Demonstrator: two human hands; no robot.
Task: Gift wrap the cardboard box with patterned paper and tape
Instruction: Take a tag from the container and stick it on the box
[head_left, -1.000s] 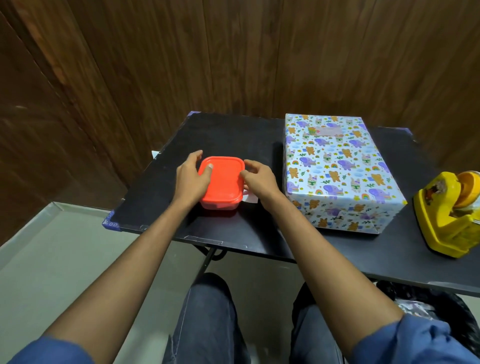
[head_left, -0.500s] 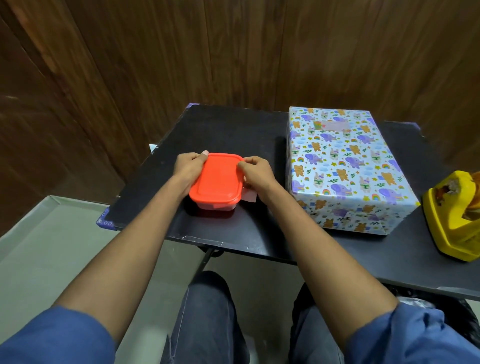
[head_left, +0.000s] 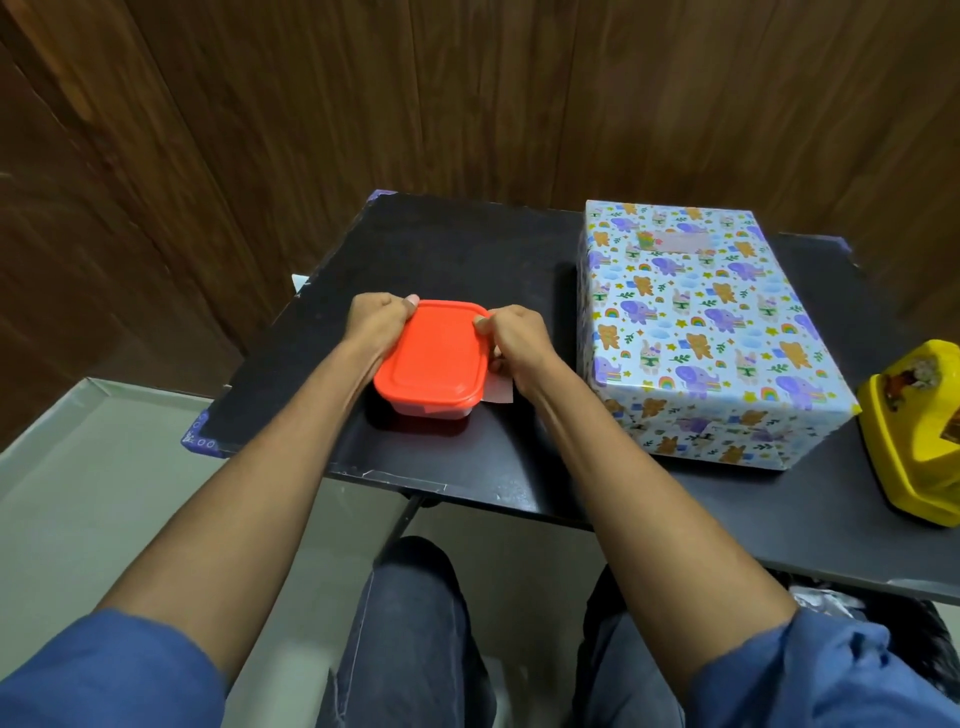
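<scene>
Patterned paper, printed with elephants, bears and rainbows on white, already covers the box (head_left: 706, 332), which I see standing on the right half of the black table (head_left: 452, 249), its long side running away from me. A pale strip of tape shows on its top face near the far end. Just left of it, apart from it by a narrow gap, sits a small container with an orange lid (head_left: 434, 353), and both of my hands are on that. My left hand (head_left: 376, 322) has its fingers curled over the lid's far left corner, gripping the rim. My right hand (head_left: 514, 338) grips the lid's right edge, thumb and forefinger pinching near the far right corner. A small pale slip of paper (head_left: 498, 389) lies on the table beside the container, partly under my right wrist; I cannot tell whether the hand touches it. At the table's right edge, well apart from my hands and just beside the wrapped box, stands a yellow tape dispenser (head_left: 919, 436), cut off by the frame. Behind the table is dark wood panelling; below it, a pale floor and my knees in dark trousers.
</scene>
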